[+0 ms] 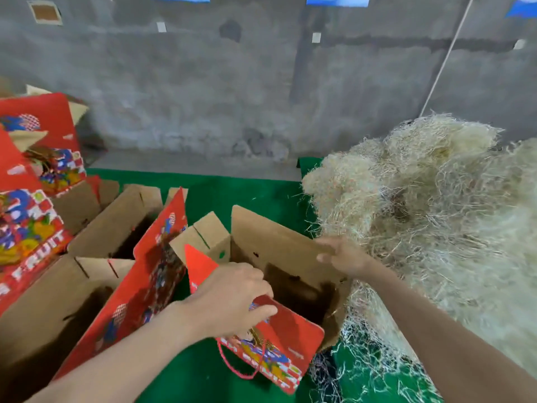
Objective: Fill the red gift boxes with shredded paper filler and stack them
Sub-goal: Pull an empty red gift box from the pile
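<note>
Head view: a grey wall (203, 97) backs a green cloth (255, 193). At far left, printed red boxes (35, 170) are piled up. In front of them stand open boxes (122, 228) with brown insides, one raised red lid between them and the hands. A thin white line (447, 56) slants down the wall at upper right.

The filler (436, 199) is heaped high on the right, and loose strands (372, 370) trail over the cloth beside it.

The open box (290, 251) sits mid-cloth, touching the heap. The left hand (229, 298) grips its near red flap (279, 335), fingers curled over the edge. The right hand (340, 255) rests on the far brown flap's top edge, just beside the filler; blur hides whether it pinches.
</note>
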